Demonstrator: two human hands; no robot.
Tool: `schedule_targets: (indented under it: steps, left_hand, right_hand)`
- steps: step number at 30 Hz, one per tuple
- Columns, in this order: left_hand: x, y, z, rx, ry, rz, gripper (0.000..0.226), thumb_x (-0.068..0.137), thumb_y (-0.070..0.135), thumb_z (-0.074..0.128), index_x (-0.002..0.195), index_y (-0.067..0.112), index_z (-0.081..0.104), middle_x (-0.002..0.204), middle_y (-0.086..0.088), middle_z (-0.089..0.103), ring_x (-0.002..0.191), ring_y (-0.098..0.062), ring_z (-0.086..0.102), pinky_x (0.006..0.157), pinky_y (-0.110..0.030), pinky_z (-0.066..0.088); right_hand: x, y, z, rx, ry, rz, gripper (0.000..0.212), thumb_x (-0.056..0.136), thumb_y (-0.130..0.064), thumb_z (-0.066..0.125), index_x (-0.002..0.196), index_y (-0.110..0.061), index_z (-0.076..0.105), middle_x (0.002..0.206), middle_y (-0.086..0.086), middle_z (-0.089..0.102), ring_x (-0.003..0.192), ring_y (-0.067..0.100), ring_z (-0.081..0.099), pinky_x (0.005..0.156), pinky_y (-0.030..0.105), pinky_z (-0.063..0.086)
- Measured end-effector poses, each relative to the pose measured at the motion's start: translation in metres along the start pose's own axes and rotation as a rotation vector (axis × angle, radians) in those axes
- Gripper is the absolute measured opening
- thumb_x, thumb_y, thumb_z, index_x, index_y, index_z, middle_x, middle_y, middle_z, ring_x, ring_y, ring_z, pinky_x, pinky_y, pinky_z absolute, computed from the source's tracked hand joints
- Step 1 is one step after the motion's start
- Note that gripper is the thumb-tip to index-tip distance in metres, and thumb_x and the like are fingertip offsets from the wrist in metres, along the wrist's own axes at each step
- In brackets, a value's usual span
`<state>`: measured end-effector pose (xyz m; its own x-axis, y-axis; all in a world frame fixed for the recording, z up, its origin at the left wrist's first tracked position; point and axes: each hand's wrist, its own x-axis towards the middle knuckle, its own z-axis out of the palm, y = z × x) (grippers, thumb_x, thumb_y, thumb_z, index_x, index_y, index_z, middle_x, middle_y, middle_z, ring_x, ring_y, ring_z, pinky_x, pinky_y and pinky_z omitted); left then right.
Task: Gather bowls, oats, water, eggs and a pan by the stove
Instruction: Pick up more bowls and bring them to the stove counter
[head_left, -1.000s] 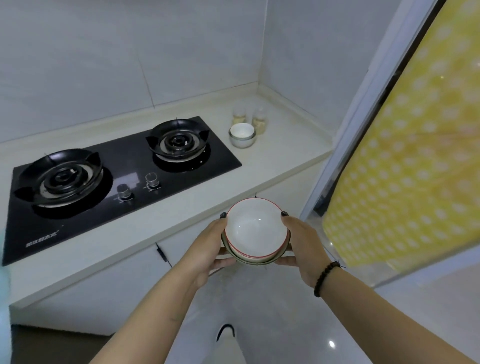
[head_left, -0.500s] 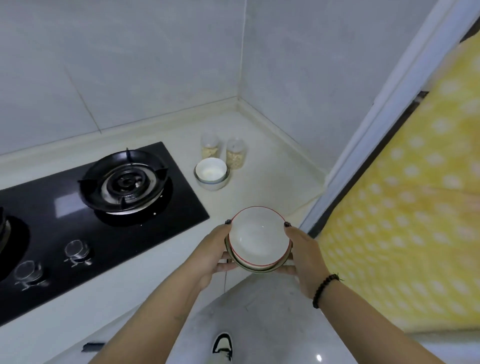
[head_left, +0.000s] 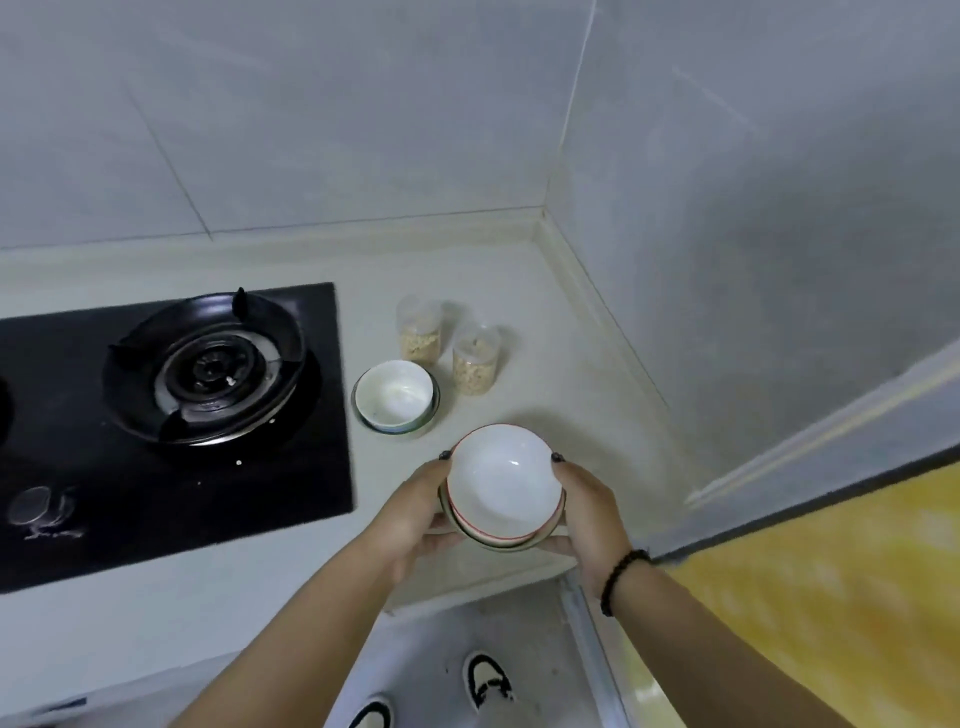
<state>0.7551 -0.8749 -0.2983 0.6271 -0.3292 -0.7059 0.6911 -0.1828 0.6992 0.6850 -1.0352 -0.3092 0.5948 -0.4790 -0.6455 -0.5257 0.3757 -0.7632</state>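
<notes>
A stack of white bowls with a red rim (head_left: 501, 483) hangs just above the counter's front right part, held between both hands. My left hand (head_left: 415, 514) grips its left side and my right hand (head_left: 589, 512) grips its right side, thumbs on the rim. Behind it on the counter (head_left: 561, 415) stand another small stack of white bowls (head_left: 395, 396) and two clear jars of oats (head_left: 420, 332), (head_left: 475, 361). The black gas stove (head_left: 171, 415) lies to the left, with one burner (head_left: 208, 369) in full view.
Tiled walls meet in a corner behind the jars. A white door frame (head_left: 810, 447) and a yellow dotted curtain (head_left: 831, 597) close off the right. The counter's front edge runs just under my wrists; my shoes (head_left: 485, 680) show on the floor below.
I have stepped closer to the counter. The bowl stack in both hands has moved forward from over the floor to above the counter, near the other bowls.
</notes>
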Motion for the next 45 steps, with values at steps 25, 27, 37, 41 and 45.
schedule_targets:
  steps: [25, 27, 37, 41, 45]
  left_hand:
    - [0.040, 0.007, 0.040, -0.261, 0.376, -0.007, 0.025, 0.102, 0.037, 0.039, 0.112, 0.031, 0.061, 0.116, 0.001, 0.062, 0.101, -0.024, 0.063, 0.088, -0.040, 0.054]
    - [0.039, 0.007, 0.041, -0.247, 0.389, -0.011, 0.027, 0.102, 0.036, 0.039, 0.119, 0.028, 0.058, 0.118, 0.000, 0.061, 0.103, -0.023, 0.062, 0.089, -0.039, 0.053]
    - [0.011, 0.024, 0.020, -0.316, 0.562, 0.055, 0.031, 0.101, 0.024, 0.049, 0.129, 0.014, 0.057, 0.125, -0.005, 0.061, 0.112, -0.023, 0.061, 0.096, -0.041, 0.051]
    - [-0.007, 0.027, 0.010, -0.359, 0.561, 0.145, 0.023, 0.100, 0.018, 0.049, 0.118, 0.014, 0.062, 0.117, -0.007, 0.067, 0.107, -0.024, 0.066, 0.095, -0.042, 0.053]
    - [-0.025, 0.022, 0.002, -0.380, 0.570, 0.190, 0.020, 0.096, 0.014, 0.054, 0.113, 0.016, 0.065, 0.113, -0.006, 0.071, 0.104, -0.023, 0.068, 0.094, -0.041, 0.053]
  right_hand:
    - [0.105, -0.043, -0.002, -0.219, -0.382, 0.010, 0.016, 0.095, -0.026, 0.054, 0.105, -0.028, 0.066, 0.115, 0.003, 0.067, 0.106, 0.026, 0.064, 0.075, 0.038, 0.058]
    - [0.105, -0.044, -0.002, -0.218, -0.406, -0.029, 0.016, 0.095, -0.024, 0.053, 0.103, -0.028, 0.066, 0.115, 0.004, 0.067, 0.103, 0.021, 0.063, 0.080, 0.037, 0.054]
    - [0.084, -0.077, 0.019, -0.291, -0.379, -0.715, 0.028, 0.088, -0.022, 0.059, 0.109, -0.039, 0.051, 0.116, -0.024, 0.045, 0.117, 0.002, 0.044, 0.097, 0.017, 0.037]
    - [0.061, -0.080, 0.036, -0.306, -0.498, -0.835, 0.031, 0.082, -0.022, 0.053, 0.112, -0.025, 0.059, 0.118, -0.019, 0.050, 0.115, -0.002, 0.048, 0.091, 0.009, 0.039]
    - [0.038, -0.073, 0.052, -0.357, -0.603, -0.870, 0.030, 0.081, -0.018, 0.051, 0.108, -0.026, 0.060, 0.119, -0.016, 0.052, 0.114, -0.004, 0.048, 0.087, 0.006, 0.040]
